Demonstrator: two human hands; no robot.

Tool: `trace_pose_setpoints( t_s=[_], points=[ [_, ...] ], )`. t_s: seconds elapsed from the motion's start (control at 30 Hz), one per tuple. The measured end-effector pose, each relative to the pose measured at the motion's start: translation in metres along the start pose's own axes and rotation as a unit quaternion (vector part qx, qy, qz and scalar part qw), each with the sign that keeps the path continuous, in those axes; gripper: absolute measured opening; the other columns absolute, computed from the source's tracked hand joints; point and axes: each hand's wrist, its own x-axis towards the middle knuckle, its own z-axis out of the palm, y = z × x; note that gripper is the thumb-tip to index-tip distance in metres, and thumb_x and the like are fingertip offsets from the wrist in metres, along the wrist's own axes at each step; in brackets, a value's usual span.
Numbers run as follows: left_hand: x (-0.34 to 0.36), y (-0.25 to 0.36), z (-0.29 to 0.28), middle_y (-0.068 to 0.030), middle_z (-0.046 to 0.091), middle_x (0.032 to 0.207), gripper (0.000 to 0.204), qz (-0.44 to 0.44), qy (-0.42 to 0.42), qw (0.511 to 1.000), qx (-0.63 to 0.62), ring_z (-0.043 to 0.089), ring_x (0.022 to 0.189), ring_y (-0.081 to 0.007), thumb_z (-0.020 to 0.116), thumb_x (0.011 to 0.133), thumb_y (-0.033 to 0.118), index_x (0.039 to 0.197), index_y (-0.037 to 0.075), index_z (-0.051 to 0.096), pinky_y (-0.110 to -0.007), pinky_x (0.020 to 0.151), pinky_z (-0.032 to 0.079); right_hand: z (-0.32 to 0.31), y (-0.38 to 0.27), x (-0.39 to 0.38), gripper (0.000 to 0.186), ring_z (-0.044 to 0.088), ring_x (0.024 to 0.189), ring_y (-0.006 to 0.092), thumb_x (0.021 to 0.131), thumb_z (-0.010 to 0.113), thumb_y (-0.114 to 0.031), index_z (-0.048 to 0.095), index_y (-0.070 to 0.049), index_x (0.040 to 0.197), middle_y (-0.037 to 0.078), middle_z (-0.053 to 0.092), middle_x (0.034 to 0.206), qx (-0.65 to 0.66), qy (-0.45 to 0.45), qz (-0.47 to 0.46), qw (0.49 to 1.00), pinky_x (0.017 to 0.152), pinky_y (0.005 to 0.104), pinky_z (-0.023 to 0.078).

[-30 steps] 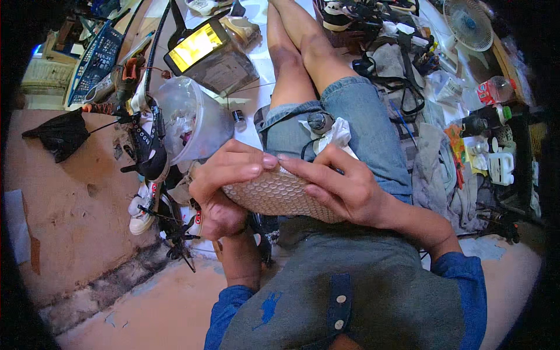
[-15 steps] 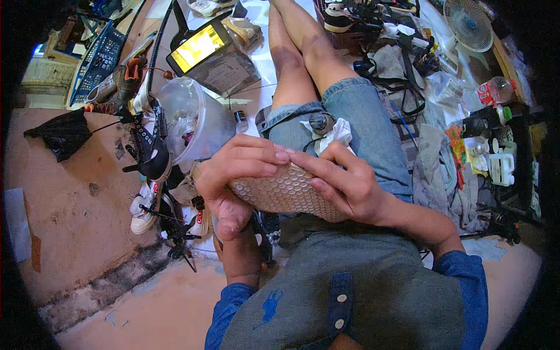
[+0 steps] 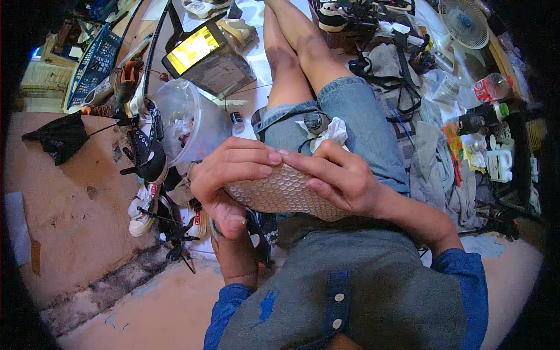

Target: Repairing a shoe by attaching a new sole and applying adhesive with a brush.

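Observation:
A pale grey-beige sole [image 3: 280, 194] with a dimpled, honeycomb-like surface is held at chest height above my lap. My left hand [image 3: 230, 181] wraps round its left end, fingertips over the top edge and thumb lower down. My right hand [image 3: 341, 181] grips the right side, index fingertip at the top edge beside the left fingertips, thumb pressed on the textured face. Whatever lies under the sole is hidden. On the shorts [image 3: 367, 146] rest a small dark round object [image 3: 313, 121] and crumpled white paper [image 3: 331, 131], just beyond my hands.
To the left stand a translucent bucket [image 3: 189, 125], several shoes [image 3: 143, 210], a blue basket [image 3: 93, 73] and a lit phone [image 3: 192, 49] on a grey box [image 3: 221, 79]. To the right lie rags [image 3: 431, 175], bottles [image 3: 487, 87], a white jug [image 3: 499, 163] and a white fan [image 3: 461, 20].
Both hands and the sole have shifted only slightly; their hold looks the same. My left thumb sits a little differently at the lower left of the sole.

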Motion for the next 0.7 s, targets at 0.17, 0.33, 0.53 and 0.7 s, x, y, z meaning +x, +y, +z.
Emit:
trace_pose_setpoints(
  t_s=[0.17, 0.33, 0.53, 0.7],
  points=[
    [0.004, 0.001, -0.007, -0.0204, 0.071, 0.086, 0.068, 0.022, -0.038, 0.999, 0.030, 0.069, 0.078, -0.0320, 0.062, 0.081, 0.062, 0.088, -0.005, 0.069, -0.040, 0.072, 0.056, -0.003, 0.008, -0.001, 0.047, 0.055, 0.074, 0.0266, 0.093, 0.061, -0.014, 0.053, -0.006, 0.139, 0.012, 0.048, 0.082, 0.030, -0.012, -0.028, 0.999, 0.067, 0.0366, 0.048],
    [0.004, 0.009, -0.007, -0.0177, 0.071, 0.091, 0.044, -0.053, -0.049, 0.997, -0.009, 0.068, 0.086, -0.0296, 0.075, 0.073, 0.036, 0.091, -0.004, 0.070, -0.039, 0.081, 0.054, -0.005, 0.011, 0.000, 0.046, 0.054, 0.074, 0.0260, 0.097, 0.054, -0.018, 0.051, 0.003, 0.138, 0.015, 0.059, 0.091, 0.040, -0.042, -0.034, 0.998, 0.072, 0.0356, 0.048],
    [0.022, 0.040, 0.009, -0.0110, 0.070, 0.094, 0.027, -0.228, -0.036, 0.949, 0.215, 0.066, 0.091, -0.0223, 0.082, 0.067, 0.010, 0.090, 0.000, 0.071, -0.032, 0.085, 0.050, -0.005, 0.011, -0.001, 0.049, 0.053, 0.077, 0.0261, 0.094, 0.059, -0.014, 0.050, 0.000, 0.140, 0.014, 0.056, 0.090, 0.021, -0.033, -0.014, 0.999, 0.073, 0.0351, 0.047],
    [0.020, 0.034, 0.009, -0.0106, 0.070, 0.090, 0.021, -0.247, -0.019, 0.949, 0.193, 0.066, 0.086, -0.0201, 0.081, 0.069, 0.002, 0.087, 0.000, 0.070, -0.030, 0.080, 0.050, -0.003, 0.010, -0.001, 0.050, 0.053, 0.074, 0.0255, 0.090, 0.064, -0.010, 0.053, -0.002, 0.138, 0.013, 0.056, 0.088, 0.032, -0.008, -0.011, 0.999, 0.072, 0.0341, 0.047]
  ],
)
